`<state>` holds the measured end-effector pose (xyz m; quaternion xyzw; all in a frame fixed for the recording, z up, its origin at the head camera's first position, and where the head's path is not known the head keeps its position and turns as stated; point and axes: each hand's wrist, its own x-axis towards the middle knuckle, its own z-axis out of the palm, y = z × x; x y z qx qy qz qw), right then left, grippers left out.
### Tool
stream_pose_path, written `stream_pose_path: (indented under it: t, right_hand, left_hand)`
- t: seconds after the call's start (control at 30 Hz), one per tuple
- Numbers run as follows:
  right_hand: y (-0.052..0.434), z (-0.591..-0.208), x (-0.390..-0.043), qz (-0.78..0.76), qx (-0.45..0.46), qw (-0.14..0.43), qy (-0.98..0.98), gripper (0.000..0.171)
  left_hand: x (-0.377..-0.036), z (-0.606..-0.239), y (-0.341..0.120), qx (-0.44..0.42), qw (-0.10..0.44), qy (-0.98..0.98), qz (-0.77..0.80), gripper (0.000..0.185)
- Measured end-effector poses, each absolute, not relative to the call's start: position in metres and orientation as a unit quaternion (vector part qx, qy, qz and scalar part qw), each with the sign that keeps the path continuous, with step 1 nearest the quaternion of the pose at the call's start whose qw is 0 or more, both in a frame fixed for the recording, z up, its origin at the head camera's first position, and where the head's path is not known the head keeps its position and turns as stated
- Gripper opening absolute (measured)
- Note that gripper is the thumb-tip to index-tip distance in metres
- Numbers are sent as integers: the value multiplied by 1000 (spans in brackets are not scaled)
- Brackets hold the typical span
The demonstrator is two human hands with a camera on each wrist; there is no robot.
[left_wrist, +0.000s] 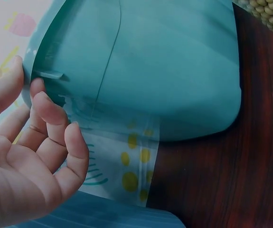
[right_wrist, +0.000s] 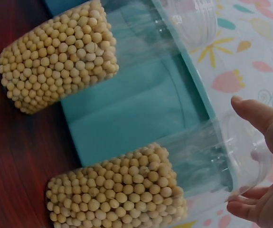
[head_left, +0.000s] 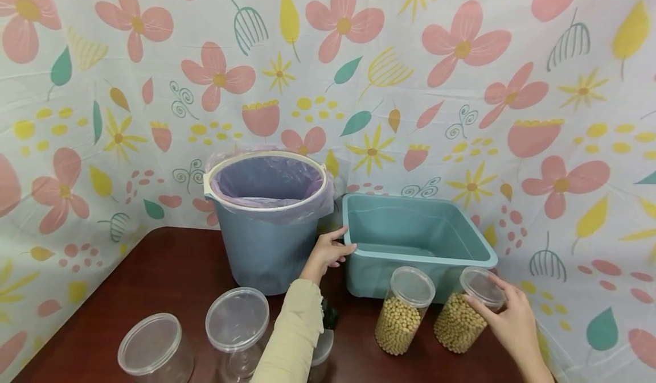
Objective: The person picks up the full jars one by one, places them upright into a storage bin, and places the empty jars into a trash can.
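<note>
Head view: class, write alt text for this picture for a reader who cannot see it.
A person's left hand grips the rim of a teal rectangular plastic tub while the right hand holds the top of a clear lidded jar of pale beans. A second bean jar, a grey lined bucket and two empty clear jars stand on the dark wooden table.

A dark reddish wooden table (head_left: 169, 269) stands against a flower-patterned cloth backdrop (head_left: 461, 87).
</note>
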<state>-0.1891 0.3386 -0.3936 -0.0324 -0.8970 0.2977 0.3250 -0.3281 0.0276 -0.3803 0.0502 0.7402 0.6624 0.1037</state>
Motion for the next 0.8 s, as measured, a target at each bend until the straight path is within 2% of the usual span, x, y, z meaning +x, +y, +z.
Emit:
stream_pose_path:
  t: [0.37,0.8]
  right_hand:
    - [337,-393,-194,330,-122,270,-896,72]
    - [335,-394,-192,323,-168,362,-858,61]
  left_hand:
    - [-328,-380,28,46,107,740,663,56]
    - [-327,-381,29,47,101,747,655,56]
